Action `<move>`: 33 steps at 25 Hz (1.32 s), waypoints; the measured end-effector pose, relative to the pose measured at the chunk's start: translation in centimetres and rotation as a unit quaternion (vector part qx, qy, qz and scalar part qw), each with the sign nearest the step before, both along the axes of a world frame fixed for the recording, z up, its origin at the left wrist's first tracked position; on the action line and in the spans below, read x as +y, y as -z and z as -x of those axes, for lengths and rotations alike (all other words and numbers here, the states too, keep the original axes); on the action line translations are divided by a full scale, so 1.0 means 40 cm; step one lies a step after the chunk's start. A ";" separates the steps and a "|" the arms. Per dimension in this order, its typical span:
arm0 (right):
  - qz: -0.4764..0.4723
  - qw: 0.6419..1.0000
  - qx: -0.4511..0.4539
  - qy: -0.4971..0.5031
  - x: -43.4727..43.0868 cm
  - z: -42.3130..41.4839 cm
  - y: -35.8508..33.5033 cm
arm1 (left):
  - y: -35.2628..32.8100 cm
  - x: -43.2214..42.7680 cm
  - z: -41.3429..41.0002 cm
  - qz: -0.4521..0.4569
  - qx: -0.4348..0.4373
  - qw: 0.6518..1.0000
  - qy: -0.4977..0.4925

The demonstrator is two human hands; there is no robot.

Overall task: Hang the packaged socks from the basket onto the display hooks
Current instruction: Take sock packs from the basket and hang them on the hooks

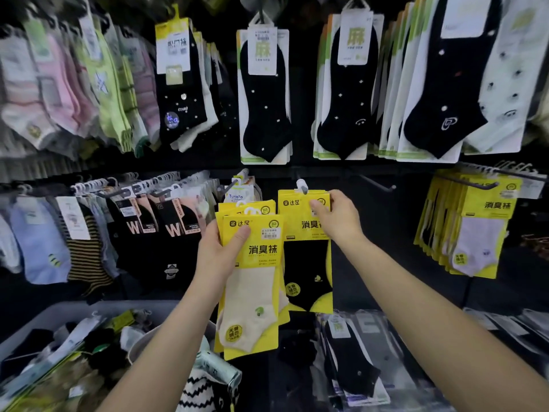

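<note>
My left hand (219,251) grips a small stack of yellow-carded sock packs, the front one holding cream socks (252,295). To its right, a yellow pack with black socks (306,263) hangs at a display hook (301,185). My right hand (335,218) pinches that pack's top right corner just below the hook. The grey basket (59,315) with several loose sock packs sits at the lower left.
Rows of hanging socks fill the wall: black ankle socks (264,96) above, striped and black pairs (142,230) at left, more yellow packs (475,230) at right. A bare hook (380,184) juts out right of my hand. Bagged socks (353,361) lie on the shelf below.
</note>
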State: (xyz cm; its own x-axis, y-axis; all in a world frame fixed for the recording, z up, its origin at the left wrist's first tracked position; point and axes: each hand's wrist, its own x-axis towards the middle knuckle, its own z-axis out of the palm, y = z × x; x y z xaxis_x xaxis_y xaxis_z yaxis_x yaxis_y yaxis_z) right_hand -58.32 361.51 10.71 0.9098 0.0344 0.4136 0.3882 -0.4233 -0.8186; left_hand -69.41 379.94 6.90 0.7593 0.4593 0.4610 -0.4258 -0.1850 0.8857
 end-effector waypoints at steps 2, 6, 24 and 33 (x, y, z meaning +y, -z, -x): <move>-0.029 0.998 -0.034 0.045 -0.014 0.020 0.022 | 0.007 -0.018 -0.008 0.017 0.001 1.000 -0.001; -0.056 0.994 -0.067 -0.072 -0.005 0.105 0.085 | 0.021 -0.060 -0.023 0.046 -0.006 0.999 0.020; -0.169 0.984 -0.007 -0.050 -0.080 0.047 0.043 | 0.051 -0.047 -0.044 0.076 0.004 0.997 0.026; -0.098 0.994 -0.014 -0.044 -0.007 0.014 0.037 | 0.050 0.000 -0.010 0.051 0.020 0.998 -0.013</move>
State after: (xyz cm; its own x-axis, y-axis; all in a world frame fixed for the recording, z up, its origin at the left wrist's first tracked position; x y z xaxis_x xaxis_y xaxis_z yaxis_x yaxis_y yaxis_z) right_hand -58.86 361.23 9.21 0.8948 0.0301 0.4454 0.4406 -0.2199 -0.8704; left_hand -69.00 379.93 4.92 0.7634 0.5219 0.3806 -0.3859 -0.1040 0.9167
